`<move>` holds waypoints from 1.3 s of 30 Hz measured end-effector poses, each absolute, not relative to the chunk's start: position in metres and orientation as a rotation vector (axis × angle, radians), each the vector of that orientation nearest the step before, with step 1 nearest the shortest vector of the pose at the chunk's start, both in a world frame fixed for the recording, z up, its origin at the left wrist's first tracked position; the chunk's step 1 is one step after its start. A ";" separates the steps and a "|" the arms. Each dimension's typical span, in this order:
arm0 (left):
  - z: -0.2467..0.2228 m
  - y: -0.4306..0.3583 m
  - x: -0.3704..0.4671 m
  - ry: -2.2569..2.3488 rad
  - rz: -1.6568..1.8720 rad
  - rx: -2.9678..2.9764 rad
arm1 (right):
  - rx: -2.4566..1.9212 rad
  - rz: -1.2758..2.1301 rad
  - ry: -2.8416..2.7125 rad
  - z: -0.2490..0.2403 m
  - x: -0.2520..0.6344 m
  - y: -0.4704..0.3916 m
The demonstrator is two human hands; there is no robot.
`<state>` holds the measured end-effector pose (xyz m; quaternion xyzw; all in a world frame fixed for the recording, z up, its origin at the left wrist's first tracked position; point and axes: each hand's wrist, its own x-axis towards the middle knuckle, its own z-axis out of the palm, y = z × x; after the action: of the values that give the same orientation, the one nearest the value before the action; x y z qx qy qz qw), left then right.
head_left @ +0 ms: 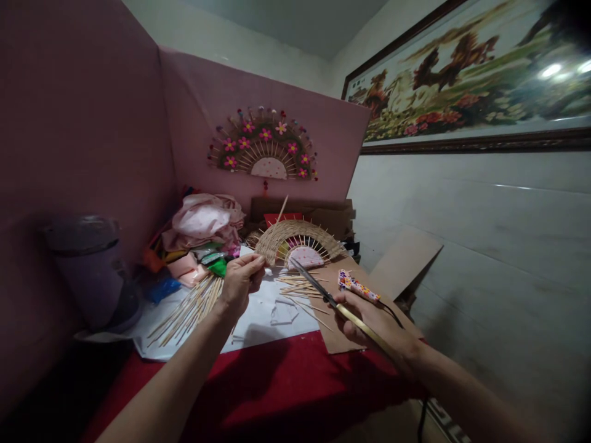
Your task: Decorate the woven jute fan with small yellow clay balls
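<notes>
My left hand [242, 282] pinches the left end of a fan-shaped piece [300, 237] made of woven twine over thin sticks, with a pale dotted half-round [306, 257] at its base. Whether a small thing is also between those fingertips is too small to tell. In my right hand [364, 320] is a pair of long scissors [323, 292], blades pointing up and left toward the fan's base. Thin wooden sticks [189, 307] lie left of my left hand, and more sticks [302, 286] lie below the fan.
A flower-patterned glue gun [357, 286] rests on cardboard [341, 341] at the right. Pink cloth [203, 218] and colored packets [184, 269] are piled at the left, beside a large flask [95, 271]. A decorated fan [265, 147] hangs on the pink panel behind.
</notes>
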<state>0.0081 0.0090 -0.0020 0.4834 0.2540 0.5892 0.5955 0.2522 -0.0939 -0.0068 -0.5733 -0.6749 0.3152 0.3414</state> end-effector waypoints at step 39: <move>-0.008 -0.005 0.018 0.921 1.234 1.410 | -1.250 0.858 -2.061 0.010 0.205 -0.049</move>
<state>0.0180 -0.0045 -0.0081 0.5837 0.3813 0.5109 0.5029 0.2054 -0.0488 0.0100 -0.4680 -0.7714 0.3213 0.2874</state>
